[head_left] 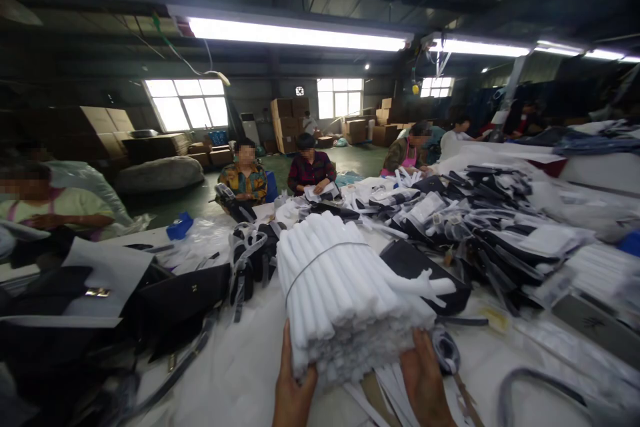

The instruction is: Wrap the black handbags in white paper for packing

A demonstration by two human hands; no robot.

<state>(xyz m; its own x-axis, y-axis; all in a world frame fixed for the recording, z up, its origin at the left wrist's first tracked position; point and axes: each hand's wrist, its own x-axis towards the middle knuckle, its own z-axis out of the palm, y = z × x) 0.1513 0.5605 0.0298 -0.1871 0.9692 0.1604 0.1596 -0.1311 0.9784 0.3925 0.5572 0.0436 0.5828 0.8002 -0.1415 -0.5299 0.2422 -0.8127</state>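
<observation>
A thick bundle of white foam rods (333,280), tied round with a thin dark band, sits in front of me with its cut ends facing me. My left hand (295,380) grips its near left corner, thumb in front and fingers up the side. At the near right corner, my right hand (425,377) holds the bundle, with part of its fingers hidden against the rods. A few rods stick out loosely at the right. Beneath lie flat white strips (390,390), and a rolled dark strap (446,349) is close to my right hand.
Black bags (185,300) with white sheets crowd the left. Black straps and pieces in clear wrapping (450,213) are heaped at the right, beside a grey flat case (595,327). Several people sit working around the table. Lamps (300,33) hang overhead; cartons (287,127) stand behind.
</observation>
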